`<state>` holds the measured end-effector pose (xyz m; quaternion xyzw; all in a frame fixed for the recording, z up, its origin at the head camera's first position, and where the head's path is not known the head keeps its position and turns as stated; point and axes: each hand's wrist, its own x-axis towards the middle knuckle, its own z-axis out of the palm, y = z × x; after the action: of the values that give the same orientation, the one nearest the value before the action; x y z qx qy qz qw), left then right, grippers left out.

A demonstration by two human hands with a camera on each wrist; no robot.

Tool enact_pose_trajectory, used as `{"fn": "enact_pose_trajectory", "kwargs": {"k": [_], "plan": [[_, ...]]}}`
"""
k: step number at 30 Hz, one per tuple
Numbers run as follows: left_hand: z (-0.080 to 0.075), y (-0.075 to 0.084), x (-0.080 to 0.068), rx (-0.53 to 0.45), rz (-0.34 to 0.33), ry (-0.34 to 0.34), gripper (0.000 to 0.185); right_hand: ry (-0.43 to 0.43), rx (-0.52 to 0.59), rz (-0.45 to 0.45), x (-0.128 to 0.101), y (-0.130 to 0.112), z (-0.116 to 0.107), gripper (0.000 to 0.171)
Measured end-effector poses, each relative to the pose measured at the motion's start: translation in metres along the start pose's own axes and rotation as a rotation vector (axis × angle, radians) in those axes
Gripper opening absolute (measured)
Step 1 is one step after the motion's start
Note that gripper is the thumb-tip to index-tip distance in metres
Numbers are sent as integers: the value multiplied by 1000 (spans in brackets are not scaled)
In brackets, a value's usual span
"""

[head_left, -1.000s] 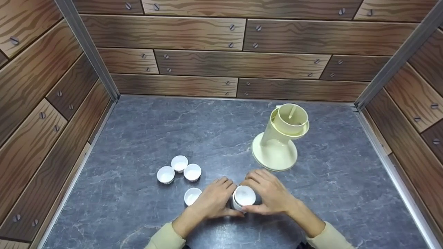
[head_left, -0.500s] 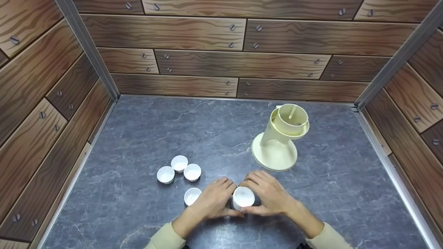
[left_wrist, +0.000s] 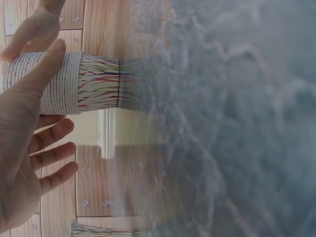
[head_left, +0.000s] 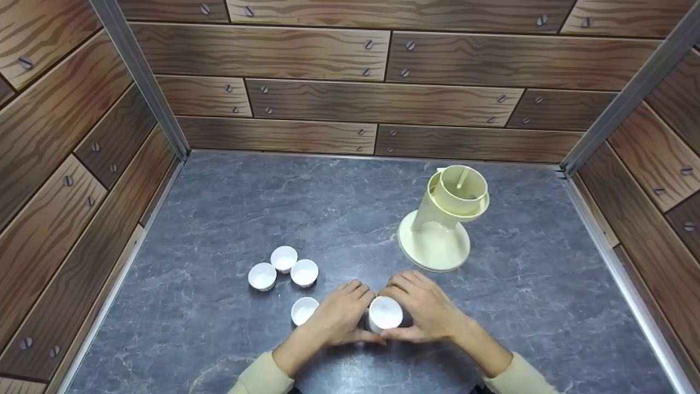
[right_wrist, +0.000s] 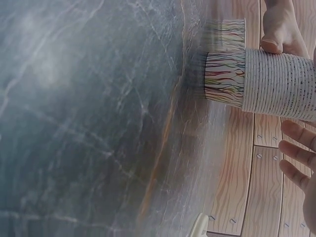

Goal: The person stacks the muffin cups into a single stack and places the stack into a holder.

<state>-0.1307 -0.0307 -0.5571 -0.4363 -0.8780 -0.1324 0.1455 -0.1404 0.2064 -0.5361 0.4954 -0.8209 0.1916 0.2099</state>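
A stack of white ribbed paper cups (head_left: 385,313) with coloured streaks near the base stands on the grey stone-look tabletop (head_left: 328,208), near its front edge. My left hand (head_left: 338,317) holds the stack from the left and my right hand (head_left: 429,313) from the right, fingers curled round the sides. In the left wrist view the thumb lies along the stack (left_wrist: 84,89) while the other fingers (left_wrist: 52,158) spread loosely below it. The right wrist view shows the stack (right_wrist: 256,79) upright on the table, with fingers (right_wrist: 296,153) beside it.
Several single white cups lie left of the hands: a cluster of three (head_left: 284,257) (head_left: 262,276) (head_left: 304,272) and one (head_left: 303,310) beside my left hand. A cream dispenser stand (head_left: 443,219) rises behind the right hand. Wood-pattern walls (head_left: 383,98) enclose three sides.
Almost nothing differs; both hands stay on the stack, and it has shifted only slightly between them.
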Motion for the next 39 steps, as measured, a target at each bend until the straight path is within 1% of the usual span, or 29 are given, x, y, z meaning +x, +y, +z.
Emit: {"fn": "enact_pose_trajectory", "kwargs": {"k": [14,21,27,34,39], "plan": [[2,-1,6,8,12,-4,77,32,33,25,-6,4,1,62],[3,-1,9,18,21,5,76,26,26,47,-9,7,1,63],[3,-1,11,10,13,-2,77,32,29,53,-10,8,2,63],[4,-1,14,-3,-5,-33,75,36,27,61,-11,10,2,61],[4,-1,15,7,-2,-26,75,43,25,56,-11,12,2,61]]}}
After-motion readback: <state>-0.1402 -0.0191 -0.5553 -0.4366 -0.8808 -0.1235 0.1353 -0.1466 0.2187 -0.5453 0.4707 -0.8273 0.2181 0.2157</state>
